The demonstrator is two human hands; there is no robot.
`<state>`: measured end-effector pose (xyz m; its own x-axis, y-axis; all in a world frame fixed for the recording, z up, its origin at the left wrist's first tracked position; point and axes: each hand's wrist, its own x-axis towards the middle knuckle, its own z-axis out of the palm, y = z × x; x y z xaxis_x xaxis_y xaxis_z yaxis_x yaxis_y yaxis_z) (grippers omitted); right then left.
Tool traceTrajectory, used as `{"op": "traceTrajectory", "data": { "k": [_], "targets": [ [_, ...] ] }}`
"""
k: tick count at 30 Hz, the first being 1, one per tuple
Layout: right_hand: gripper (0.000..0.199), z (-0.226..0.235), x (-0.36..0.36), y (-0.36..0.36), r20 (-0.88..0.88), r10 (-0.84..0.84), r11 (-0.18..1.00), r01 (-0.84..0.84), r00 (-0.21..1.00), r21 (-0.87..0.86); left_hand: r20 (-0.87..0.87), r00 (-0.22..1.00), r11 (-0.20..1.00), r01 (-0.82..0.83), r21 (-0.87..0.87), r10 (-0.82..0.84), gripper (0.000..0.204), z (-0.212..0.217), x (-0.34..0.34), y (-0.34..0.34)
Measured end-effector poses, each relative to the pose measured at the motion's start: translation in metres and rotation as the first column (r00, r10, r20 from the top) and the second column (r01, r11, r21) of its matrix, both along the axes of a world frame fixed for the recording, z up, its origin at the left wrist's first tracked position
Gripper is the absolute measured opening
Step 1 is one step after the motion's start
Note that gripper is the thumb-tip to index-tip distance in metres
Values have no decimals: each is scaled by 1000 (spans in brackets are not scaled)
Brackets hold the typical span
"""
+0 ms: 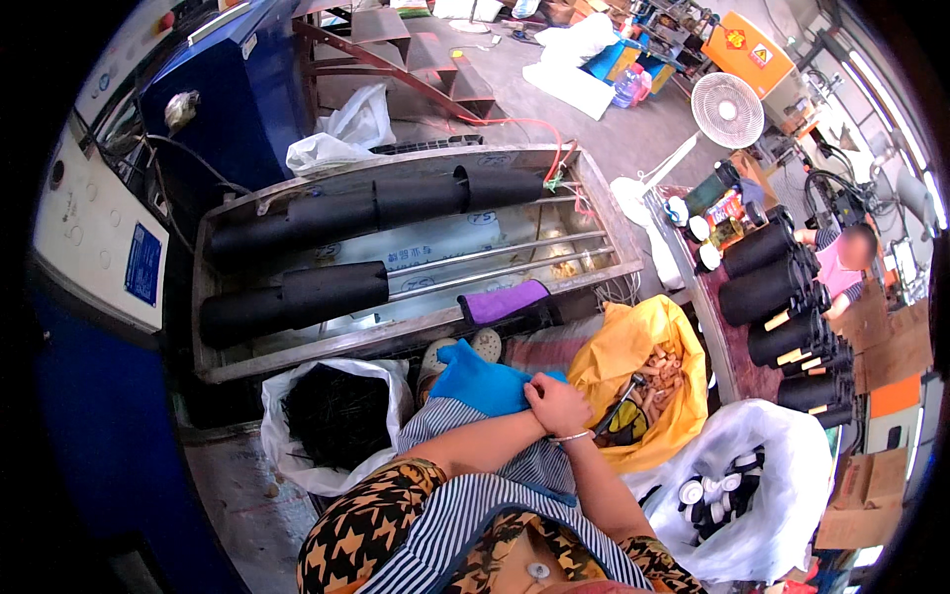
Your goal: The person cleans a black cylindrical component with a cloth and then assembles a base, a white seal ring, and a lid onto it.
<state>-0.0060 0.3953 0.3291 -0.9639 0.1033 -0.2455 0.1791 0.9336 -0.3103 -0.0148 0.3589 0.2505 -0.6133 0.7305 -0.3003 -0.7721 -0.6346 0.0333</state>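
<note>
A sideways swing of the right arm (606,490) could tip the open yellow bag (614,351), just beside the hands, and spill its tan pieces (661,386). The blue cloth (480,381) over the lap might slip if the legs shift. The right hand (556,404) lies across the left wrist, fingers bent (how tightly, I can't tell); the left hand is hidden beneath, its grip unseen. Around them: a grey floor (505,64), a blue machine (223,104), a long trough (610,213) with black tubes (336,287), and a white fan (727,109).
</note>
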Motion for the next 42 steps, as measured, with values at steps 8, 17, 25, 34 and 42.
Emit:
{"op": "traceTrajectory", "data": {
  "k": [8, 17, 25, 34, 42],
  "targets": [
    [32, 5, -4, 3, 130, -6, 1000, 6, 991, -3, -18, 999, 999, 27, -16, -28, 55, 5, -4, 6],
    [34, -12, -5, 17, 246, -37, 998, 49, 968, -43, -28, 998, 998, 52, -21, -52, 53, 8, -4, 11],
    [34, -14, -3, 22, 240, -47, 996, 63, 970, -59, -41, 998, 998, 53, -30, -54, 51, 10, -6, 15],
    [33, -12, 0, 23, 227, -58, 995, 73, 972, -61, -58, 996, 997, 69, -39, -71, 50, 12, -5, 18],
    [34, -12, 0, 24, 207, -44, 997, 57, 977, -59, -75, 994, 996, 79, -45, -83, 48, 12, -6, 20]
  ]
}}
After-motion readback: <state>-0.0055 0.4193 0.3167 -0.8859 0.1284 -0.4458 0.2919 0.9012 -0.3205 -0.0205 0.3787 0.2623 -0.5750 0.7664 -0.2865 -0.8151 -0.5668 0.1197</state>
